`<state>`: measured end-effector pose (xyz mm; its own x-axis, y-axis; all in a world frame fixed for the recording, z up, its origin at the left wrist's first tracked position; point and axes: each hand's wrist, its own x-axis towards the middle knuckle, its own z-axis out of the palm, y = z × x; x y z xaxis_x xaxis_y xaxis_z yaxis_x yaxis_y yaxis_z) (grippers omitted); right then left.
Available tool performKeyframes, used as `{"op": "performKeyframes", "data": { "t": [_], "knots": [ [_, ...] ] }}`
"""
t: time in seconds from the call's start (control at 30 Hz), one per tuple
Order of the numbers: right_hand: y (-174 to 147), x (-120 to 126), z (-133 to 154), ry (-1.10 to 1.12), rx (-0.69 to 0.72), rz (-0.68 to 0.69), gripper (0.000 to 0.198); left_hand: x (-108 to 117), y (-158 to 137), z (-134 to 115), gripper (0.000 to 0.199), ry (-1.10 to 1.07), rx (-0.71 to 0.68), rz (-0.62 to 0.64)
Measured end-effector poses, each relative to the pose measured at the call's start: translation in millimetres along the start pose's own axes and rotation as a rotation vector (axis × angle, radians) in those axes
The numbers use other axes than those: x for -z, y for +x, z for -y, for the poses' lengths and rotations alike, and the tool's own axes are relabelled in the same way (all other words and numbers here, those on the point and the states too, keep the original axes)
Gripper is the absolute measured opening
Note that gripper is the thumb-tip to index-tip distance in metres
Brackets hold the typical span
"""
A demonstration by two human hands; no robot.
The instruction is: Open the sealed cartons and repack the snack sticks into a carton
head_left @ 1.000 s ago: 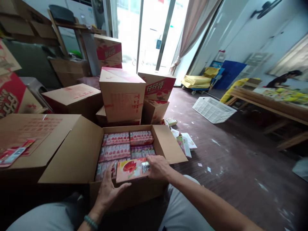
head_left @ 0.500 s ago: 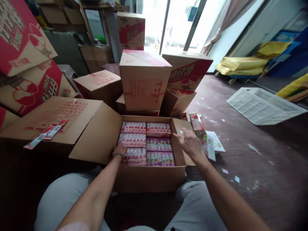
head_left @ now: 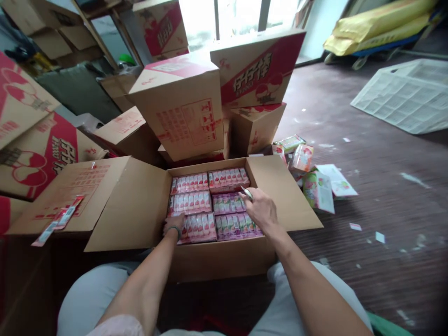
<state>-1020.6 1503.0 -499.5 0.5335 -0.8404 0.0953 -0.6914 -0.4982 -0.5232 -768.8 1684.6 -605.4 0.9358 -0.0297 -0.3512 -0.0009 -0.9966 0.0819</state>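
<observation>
Dark flooring [head_left: 413, 233] flanks the carton [head_left: 224, 263], its 6 visible packs [head_left: 192, 203] lengthwise left-right.

The open carton [head_left: 224, 261] is plain brown. Its left-hand packs [head_left: 192, 201] are pink and white with red motifs; the lower-right packs [head_left: 234, 226] mix purple, white and green. The bracelet [head_left: 174, 228] is green. Above centre, the lettered carton [head_left: 257, 70] is tan, banded crimson; upper-right sacks [head_left: 378, 28] are yellow, the gridded crate [head_left: 406, 98] white.
</observation>
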Motion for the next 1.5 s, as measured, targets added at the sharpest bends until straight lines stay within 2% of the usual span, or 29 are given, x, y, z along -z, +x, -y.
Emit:
{"op": "performKeyframes", "data": {
  "t": [0.07,0.1,0.23,0.27,0.3,0.33,0.4,0.43,0.5,0.6,0.7,0.77,0.83,0.87,0.93,1.0,1.1,1.23,1.37,1.5],
  "knots": [
    [2.1,3.2,1.1,0.018,0.0,-0.006,0.022,9.3,-14.9,-6.1,0.066,0.045,0.031,-0.048],
    [2.6,4.5,1.3,0.026,-0.001,-0.014,0.022,13.9,-24.3,-8.8,0.068,0.065,-0.008,-0.076],
    [1.8,8.9,1.8,0.042,0.009,-0.04,0.022,26.1,-64.7,-21.1,0.059,0.017,-0.397,-0.22],
    [1.2,10.0,1.7,0.045,0.005,-0.041,0.022,26.8,-72.2,-25.5,0.062,-0.034,-0.416,-0.265],
    [0.4,11.0,1.5,0.051,-0.005,-0.038,0.022,26.8,-77.7,-30.4,0.072,-0.087,-0.368,-0.277],
    [-0.4,11.9,1.1,0.061,-0.019,-0.035,0.023,26.6,-81.1,-35.4,0.086,-0.13,-0.278,-0.249],
    [-2.3,13.1,0.5,0.101,-0.034,-0.024,0.028,27.5,-82.8,-43.7,0.107,-0.167,-0.129,-0.107],
    [-3.3,13.2,0.5,0.127,-0.031,-0.017,0.032,29.6,-82.5,-45.9,0.109,-0.173,-0.114,-0.016],
    [-5.9,12.4,1.4,0.181,-0.007,-0.009,0.035,38.3,-83.7,-44.9,0.093,-0.183,-0.189,0.099],
    [-12.8,10.9,6.5,0.24,0.105,-0.015,0.03,60.5,-97.7,-27.6,0.073,-0.242,-0.335,0.064],
    [-27.8,13.1,15.9,0.282,0.238,-0.011,0.028,83.0,-122.1,7.9,0.082,-0.461,-0.535,-0.036],
    [-43.1,16.8,23.9,0.298,0.282,0.017,0.029,90.6,-136.0,38.7,0.088,-0.614,-0.73,0.013],
    [-60.7,20.7,33.5,0.263,0.324,0.037,0.03,88.2,-144.0,70.4,0.087,-0.674,-0.893,0.138],
    [-69.6,22.3,39.2,0.208,0.354,0.046,0.03,83.3,-145.7,85.1,0.085,-0.676,-0.931,0.192],
    [-86.8,24.3,53.4,0.026,0.453,0.101,0.029,68.6,-145.8,109.2,0.081,-0.675,-0.933,0.238],
    [-102.1,24.6,72.3,-0.185,0.58,0.225,0.025,52.4,-143.6,124.1,0.08,-0.702,-0.915,0.222],
    [-119.1,20.3,106.8,-0.397,0.741,0.425,0.022,36.0,-140.0,131.8,0.079,-0.778,-0.969,0.207],
    [-128.4,5.5,147.4,-0.494,0.868,0.57,0.02,33.1,-136.7,133.3,0.07,-0.8,-1.011,0.198],
    [-130.3,-9.8,167.2,-0.593,0.883,0.634,0.019,37.3,-134.3,136.3,0.057,-0.774,-1.018,0.178],
    [-130.7,-11.5,168.2,-0.638,0.894,0.628,0.022,38.7,-131.8,136.5,0.053,-0.763,-1.041,0.151]
  ]
}}
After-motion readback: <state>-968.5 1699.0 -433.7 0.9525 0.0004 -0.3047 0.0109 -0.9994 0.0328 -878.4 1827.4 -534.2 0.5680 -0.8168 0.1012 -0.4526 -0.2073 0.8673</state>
